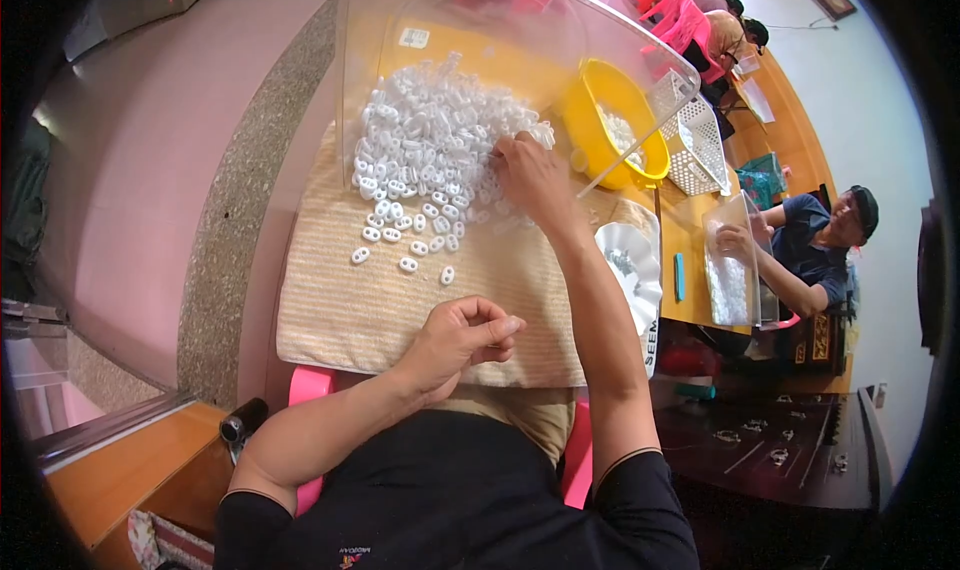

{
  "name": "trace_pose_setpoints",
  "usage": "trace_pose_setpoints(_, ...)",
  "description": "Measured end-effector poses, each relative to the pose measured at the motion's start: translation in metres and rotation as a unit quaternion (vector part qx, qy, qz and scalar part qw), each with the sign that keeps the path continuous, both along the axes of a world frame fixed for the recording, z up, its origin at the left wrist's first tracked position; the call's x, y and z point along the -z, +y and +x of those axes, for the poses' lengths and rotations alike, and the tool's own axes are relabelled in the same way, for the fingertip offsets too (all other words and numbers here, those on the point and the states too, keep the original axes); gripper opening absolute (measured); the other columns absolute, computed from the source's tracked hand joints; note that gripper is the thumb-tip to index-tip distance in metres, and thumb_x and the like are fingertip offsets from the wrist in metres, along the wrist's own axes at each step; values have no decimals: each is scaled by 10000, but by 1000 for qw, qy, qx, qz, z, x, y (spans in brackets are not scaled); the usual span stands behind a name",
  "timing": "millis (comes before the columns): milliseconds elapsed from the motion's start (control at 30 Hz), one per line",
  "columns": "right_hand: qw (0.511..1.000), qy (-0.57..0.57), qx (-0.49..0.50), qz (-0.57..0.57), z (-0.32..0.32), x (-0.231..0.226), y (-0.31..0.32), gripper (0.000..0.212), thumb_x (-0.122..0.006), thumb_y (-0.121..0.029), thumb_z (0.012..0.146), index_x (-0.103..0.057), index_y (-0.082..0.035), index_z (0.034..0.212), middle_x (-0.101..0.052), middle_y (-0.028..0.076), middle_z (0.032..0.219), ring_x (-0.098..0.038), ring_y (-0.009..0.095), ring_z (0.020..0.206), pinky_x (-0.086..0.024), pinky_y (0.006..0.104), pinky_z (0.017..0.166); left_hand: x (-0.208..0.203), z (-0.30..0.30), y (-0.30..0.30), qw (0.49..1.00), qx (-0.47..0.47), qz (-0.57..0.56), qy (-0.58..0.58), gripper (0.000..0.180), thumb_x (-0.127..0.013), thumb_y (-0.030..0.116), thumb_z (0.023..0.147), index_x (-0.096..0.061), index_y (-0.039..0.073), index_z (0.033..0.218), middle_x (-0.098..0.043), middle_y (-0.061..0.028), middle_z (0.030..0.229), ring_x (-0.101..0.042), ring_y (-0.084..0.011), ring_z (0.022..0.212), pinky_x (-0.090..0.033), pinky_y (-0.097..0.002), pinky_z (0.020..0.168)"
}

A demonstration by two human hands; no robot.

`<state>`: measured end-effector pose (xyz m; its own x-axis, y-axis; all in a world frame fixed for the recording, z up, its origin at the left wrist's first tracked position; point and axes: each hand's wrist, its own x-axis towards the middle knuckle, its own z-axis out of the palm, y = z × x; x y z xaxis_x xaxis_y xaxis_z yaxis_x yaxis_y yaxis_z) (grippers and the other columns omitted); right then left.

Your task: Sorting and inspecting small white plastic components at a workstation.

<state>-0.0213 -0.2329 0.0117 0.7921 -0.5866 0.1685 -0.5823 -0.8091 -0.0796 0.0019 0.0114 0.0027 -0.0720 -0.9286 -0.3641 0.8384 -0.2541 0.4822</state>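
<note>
A heap of small white oval plastic pieces (430, 135), each with two holes, spills out of a clear plastic bin (600, 15) lying on its side. My right hand (535, 178) reaches to the heap's right side with curled fingers; its fingertips are partly hidden, and whatever they grip is unclear. Closer to my body, my left hand (465, 338) hovers over a beige towel (340, 300), thumb and fingers pinched together. Anything in that pinch is too small to make out. Several loose white pieces (408, 265) lie scattered on the towel between the heap and my left hand.
Right of the bin stand a yellow basin (655, 160) holding white pieces and a white perforated basket (708, 150). A white fluted dish (645, 260) with small metallic bits sits by my right forearm, near a teal stick (679, 277). A co-worker (815, 235) handles a clear tray further right.
</note>
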Motion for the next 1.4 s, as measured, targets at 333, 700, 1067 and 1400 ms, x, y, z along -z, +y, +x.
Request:
trace_pose_setpoints(333,987,-154,-12,47,-9,2,11,158,-614,-185,827,-716,-79,883,-664,144,857,-643,350,800,-508,416,719,3,0,1,1000,2,-6,1,91,-674,102,883,-609,43,908,-665,-88,971,-625,-118,756,-558,-267,720)
trace_pose_setpoints(700,926,-226,-24,300,-68,-27,82,157,-702,-120,813,-694,9,901,-667,99,789,-566,111,630,-460,273,576,5,3,-2,995,-97,28,-5,112,-623,162,930,-595,66,980,-667,-58,959,-612,-100,743,-545,-262,703)
trace_pose_setpoints(1067,935,-281,-138,165,-102,-20,134,158,-689,29,761,-661,-21,907,-655,99,808,-639,230,640,-494,309,534,10,-1,-2,990,-130,3,-48,128,-651,168,917,-648,64,991,-639,-7,895,-594,-91,813,-507,-256,735)
trace_pose_setpoints(1400,942,-291,-138,97,-108,-9,141,191,-703,-2,746,-662,-52,926,-629,93,817,-636,254,672,-497,334,558,5,-4,-4,990,-118,0,-74,127,-646,185,921,-628,71,976,-659,-7,911,-618,-90,834,-504,-267,756)
